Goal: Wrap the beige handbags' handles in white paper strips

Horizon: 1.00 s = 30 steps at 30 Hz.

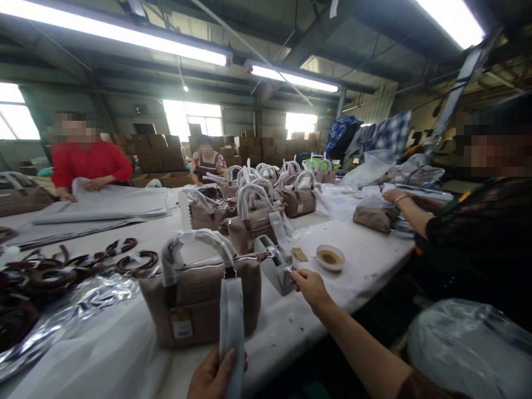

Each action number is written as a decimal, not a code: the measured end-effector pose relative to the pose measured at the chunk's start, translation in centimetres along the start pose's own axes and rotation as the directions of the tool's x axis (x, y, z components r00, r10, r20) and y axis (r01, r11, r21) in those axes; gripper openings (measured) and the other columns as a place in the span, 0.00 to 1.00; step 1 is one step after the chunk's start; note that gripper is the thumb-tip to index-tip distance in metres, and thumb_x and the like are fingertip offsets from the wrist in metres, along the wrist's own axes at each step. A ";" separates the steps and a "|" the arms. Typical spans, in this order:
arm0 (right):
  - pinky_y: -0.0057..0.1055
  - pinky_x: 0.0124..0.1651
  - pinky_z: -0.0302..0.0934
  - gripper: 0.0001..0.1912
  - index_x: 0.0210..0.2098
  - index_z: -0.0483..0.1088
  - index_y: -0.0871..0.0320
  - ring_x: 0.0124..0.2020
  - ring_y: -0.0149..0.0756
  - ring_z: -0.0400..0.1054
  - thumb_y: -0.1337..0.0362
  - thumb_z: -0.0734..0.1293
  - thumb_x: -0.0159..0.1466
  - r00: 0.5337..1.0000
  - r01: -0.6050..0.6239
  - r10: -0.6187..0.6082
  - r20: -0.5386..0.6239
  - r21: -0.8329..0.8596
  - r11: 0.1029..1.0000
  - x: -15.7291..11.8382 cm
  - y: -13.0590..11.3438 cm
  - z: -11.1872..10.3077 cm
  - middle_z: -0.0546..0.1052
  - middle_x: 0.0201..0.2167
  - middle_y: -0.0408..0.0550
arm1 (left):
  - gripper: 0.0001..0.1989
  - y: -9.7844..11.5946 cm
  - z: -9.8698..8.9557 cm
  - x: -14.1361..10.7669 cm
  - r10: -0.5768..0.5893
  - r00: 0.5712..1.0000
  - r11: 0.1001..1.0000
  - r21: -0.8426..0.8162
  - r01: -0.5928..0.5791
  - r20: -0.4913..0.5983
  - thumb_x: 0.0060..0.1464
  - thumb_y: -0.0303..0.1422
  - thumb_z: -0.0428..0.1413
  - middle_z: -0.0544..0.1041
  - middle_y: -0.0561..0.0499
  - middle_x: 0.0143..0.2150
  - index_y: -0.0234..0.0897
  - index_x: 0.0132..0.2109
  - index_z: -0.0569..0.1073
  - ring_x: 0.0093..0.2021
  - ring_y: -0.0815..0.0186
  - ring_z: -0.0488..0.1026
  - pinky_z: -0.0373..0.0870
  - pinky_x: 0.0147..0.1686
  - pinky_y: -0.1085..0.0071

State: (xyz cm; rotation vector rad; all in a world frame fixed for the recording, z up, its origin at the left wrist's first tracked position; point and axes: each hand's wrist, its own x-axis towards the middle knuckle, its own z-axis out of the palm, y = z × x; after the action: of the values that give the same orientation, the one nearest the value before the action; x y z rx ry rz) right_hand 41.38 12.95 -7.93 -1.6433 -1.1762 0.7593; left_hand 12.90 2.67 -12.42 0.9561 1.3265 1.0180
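Though print on the tag (182, 327) blurs, the left hand (214, 374) pinches a strip (231, 316), the right hand (311, 287) tape (289, 269).

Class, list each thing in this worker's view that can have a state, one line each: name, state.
Nearest handbag, upright
Its handles, wrapped
Paper tag, hanging on the bag's front
Pale strip, hanging, lower part held
Left hand, closed on the strip
Right hand, fingertips together at the tape dispenser
Shallow dish, uncovered, brown contents inside
Brown straps, mostly coiled
Ceiling lights, lit
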 end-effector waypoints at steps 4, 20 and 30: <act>0.25 0.20 0.53 0.17 0.28 0.74 0.61 0.19 0.29 0.64 0.55 0.61 0.58 0.997 -0.059 0.057 0.046 0.039 0.997 -0.4 1.5 0.9 0.77 0.22 0.46 | 0.33 -0.3 0.4 -0.2 0.002 1.000 0.999 -0.042 -0.003 -0.027 0.39 0.58 0.63 0.81 0.44 0.31 0.32 0.39 0.78 0.30 0.57 0.77 0.70 0.27 0.69; 0.25 0.28 0.59 0.12 0.32 0.78 0.59 0.23 0.29 0.65 0.58 0.66 0.63 0.738 0.191 -0.277 0.615 0.202 0.960 -11.1 -4.7 2.8 0.77 0.23 0.44 | 0.19 3.1 0.8 -2.7 0.115 0.993 0.986 0.114 -0.118 0.035 0.55 0.47 0.54 0.79 0.47 0.30 0.33 0.37 0.76 0.31 0.60 0.75 0.68 0.31 0.70; 0.25 0.30 0.59 0.13 0.20 0.74 0.58 0.24 0.32 0.69 0.63 0.66 0.60 0.775 0.301 -0.210 0.596 -0.056 0.952 -12.9 -7.2 8.9 0.76 0.19 0.43 | 0.13 3.5 0.6 -4.1 0.457 0.889 0.770 0.509 -0.384 -0.019 0.62 0.33 0.47 0.77 0.49 0.29 0.37 0.32 0.73 0.30 0.65 0.72 0.63 0.32 0.71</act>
State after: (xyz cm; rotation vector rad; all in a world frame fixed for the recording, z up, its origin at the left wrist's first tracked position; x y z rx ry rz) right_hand 26.66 4.50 -4.88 -1.3485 -1.8964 1.0609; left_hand 13.45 -0.23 -7.86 1.6592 1.5702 1.1183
